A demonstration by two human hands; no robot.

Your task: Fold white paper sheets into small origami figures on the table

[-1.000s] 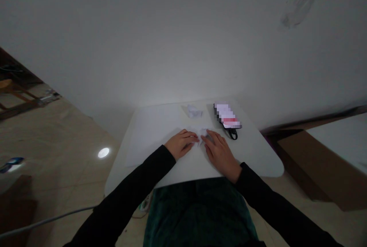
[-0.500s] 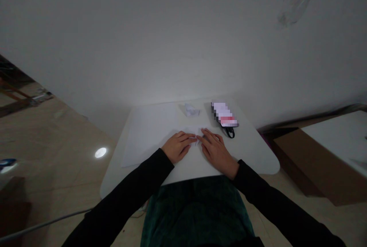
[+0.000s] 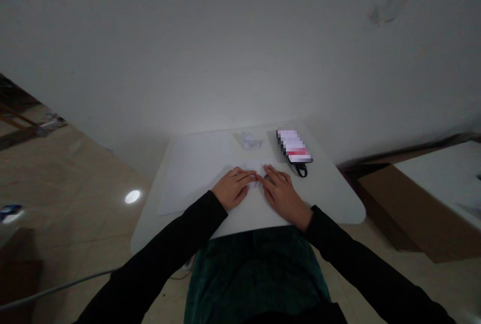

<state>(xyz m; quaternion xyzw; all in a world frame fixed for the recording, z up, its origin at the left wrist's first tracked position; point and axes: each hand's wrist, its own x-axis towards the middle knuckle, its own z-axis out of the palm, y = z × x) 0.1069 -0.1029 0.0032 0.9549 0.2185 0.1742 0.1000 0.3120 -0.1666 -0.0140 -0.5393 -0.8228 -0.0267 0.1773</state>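
My left hand (image 3: 233,187) rests on the white table, its fingers stretched over a small piece of white paper (image 3: 253,183). From the other side my right hand (image 3: 281,192) presses on the same paper with its fingers spread. The two index fingertips meet near the paper's middle, and much of the paper is hidden beneath them. Just beyond the hands lies a small folded white paper shape (image 3: 250,140). Flat white sheets (image 3: 191,163) lie to the left of my left hand.
The white table (image 3: 330,198) stands against a grey wall. A phone (image 3: 295,146) with a black strap lies at its back right. Brown cardboard (image 3: 417,208) with a white top is at the far right. A grey cable (image 3: 63,291) runs at the lower left.
The view has shifted slightly, so the table sits a little higher. Both hands remain on the small paper, with only slight finger movement.
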